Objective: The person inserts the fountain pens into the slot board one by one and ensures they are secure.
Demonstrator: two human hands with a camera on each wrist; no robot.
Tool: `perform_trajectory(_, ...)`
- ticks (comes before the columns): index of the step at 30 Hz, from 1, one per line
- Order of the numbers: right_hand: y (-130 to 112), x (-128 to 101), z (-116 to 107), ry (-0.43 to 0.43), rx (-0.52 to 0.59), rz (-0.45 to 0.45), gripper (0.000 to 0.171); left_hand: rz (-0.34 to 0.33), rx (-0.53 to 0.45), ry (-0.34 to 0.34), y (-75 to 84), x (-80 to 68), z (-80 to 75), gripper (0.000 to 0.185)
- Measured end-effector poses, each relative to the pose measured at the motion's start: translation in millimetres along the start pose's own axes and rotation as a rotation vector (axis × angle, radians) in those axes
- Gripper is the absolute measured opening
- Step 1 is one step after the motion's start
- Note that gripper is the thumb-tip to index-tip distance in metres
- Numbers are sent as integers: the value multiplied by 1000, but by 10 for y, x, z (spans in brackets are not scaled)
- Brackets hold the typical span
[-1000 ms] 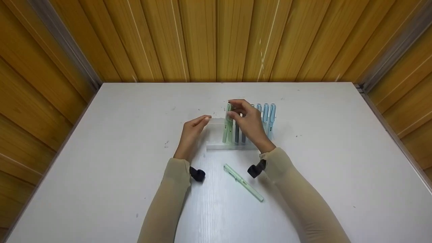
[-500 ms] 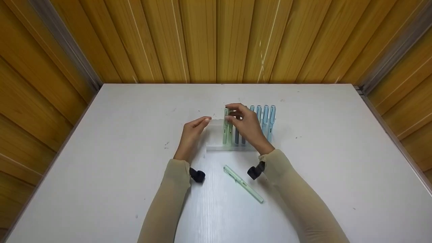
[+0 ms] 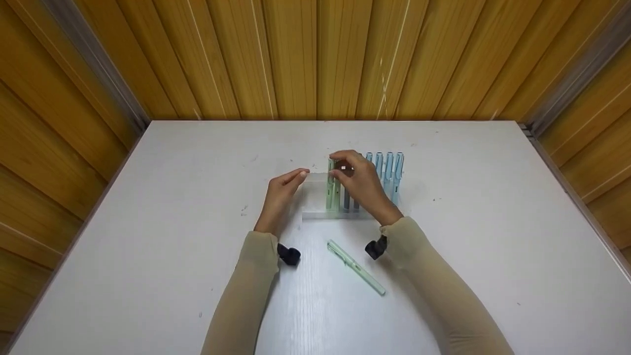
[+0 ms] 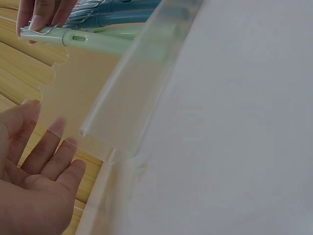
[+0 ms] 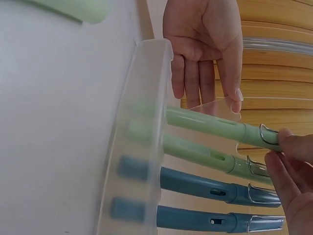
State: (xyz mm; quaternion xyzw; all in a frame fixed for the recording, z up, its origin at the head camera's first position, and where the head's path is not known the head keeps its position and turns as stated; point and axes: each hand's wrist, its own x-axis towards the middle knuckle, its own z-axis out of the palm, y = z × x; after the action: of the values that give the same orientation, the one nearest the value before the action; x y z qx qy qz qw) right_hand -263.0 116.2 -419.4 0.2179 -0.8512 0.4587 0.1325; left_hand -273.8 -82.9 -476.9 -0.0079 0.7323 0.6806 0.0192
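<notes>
A clear acrylic pen stand (image 3: pixel 315 215) sits mid-table and holds a row of upright pens: two light green, two dark blue-grey, several light blue (image 3: pixel 389 172). My right hand (image 3: pixel 340 165) pinches the cap end of a light green pen (image 5: pixel 205 122) at the left of the row; the right wrist view shows the fingertips (image 5: pixel 288 161) at the pen clips. My left hand (image 3: pixel 296 176) is flat with straight fingers at the stand's left end, and its fingers (image 4: pixel 34 161) reach the clear back panel (image 4: pixel 122 98). Another light green pen (image 3: pixel 356 267) lies loose on the table between my forearms.
The white table (image 3: pixel 148 246) is boxed in by wooden slat walls (image 3: pixel 315 59) at the back and both sides. Black wrist-camera mounts (image 3: pixel 288 255) hang below both sleeves.
My right hand has dipped slightly at the green pen's cap. The left hand, the stand and the loose pen have stayed put.
</notes>
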Motion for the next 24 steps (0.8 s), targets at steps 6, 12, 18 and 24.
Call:
perform_trajectory(6, 22, 7, -24, -9, -80, -94, 35, -3, -8, -10, -8, -8, -5, 37)
perform_trajectory(12, 24, 22, -60, -41, -152, -151, 35, -34, -65, -37, -20, -8, -4, 43)
perform_trajectory(18, -3, 54, -91, -78, -234, -175, 35, -43, -77, -35, -8, -6, -7, 40)
perform_trajectory(24, -7, 90, -92, -95, -275, -183, 34, -27, -52, -26, -1, -14, -8, 40)
